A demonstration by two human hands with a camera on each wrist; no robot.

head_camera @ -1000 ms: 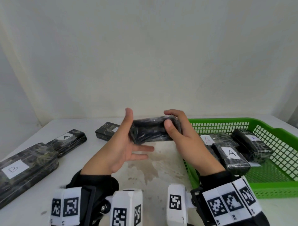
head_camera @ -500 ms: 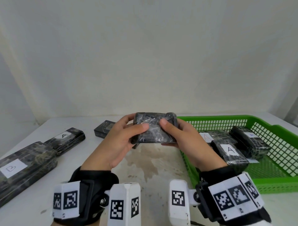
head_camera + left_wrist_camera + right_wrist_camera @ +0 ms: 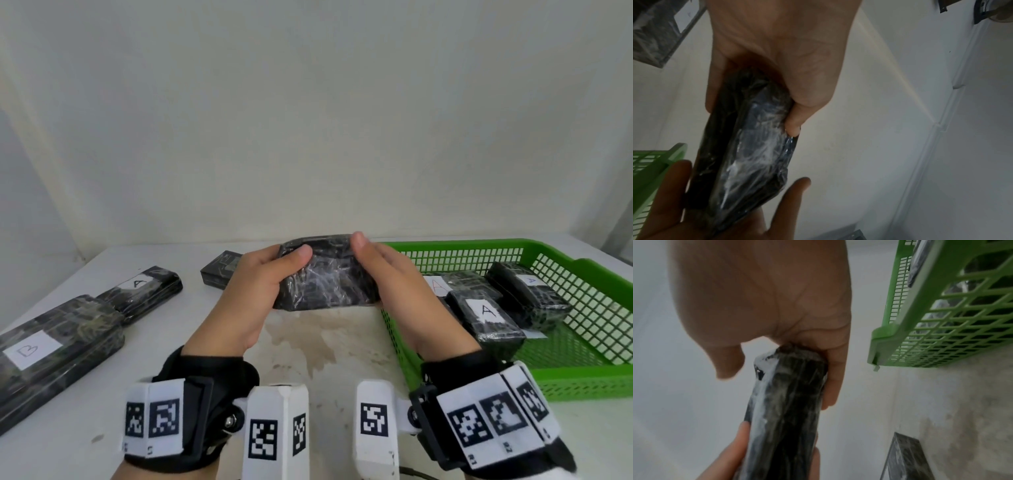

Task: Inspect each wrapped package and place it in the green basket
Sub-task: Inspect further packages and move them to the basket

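A black package wrapped in clear film (image 3: 325, 279) (image 3: 748, 151) (image 3: 785, 404) is held above the table's middle, between both hands. My left hand (image 3: 263, 284) (image 3: 777, 68) grips its left end, thumb on top. My right hand (image 3: 383, 274) (image 3: 766, 305) grips its right end, thumb raised at the upper edge. No label shows on the side facing me. The green basket (image 3: 582, 373) (image 3: 941, 321) (image 3: 655, 162) stands to the right and holds three wrapped packages, of which one (image 3: 486, 315) lies in front.
On the table's left lie a long wrapped package marked B (image 3: 48, 349) and a shorter one marked A (image 3: 144, 291). A small dark package (image 3: 221, 270) sits behind my left hand. The white wall rises close behind the table.
Both hands turned the package over between them; it now lies flatter and a little lower, with both thumbs on its upper side.
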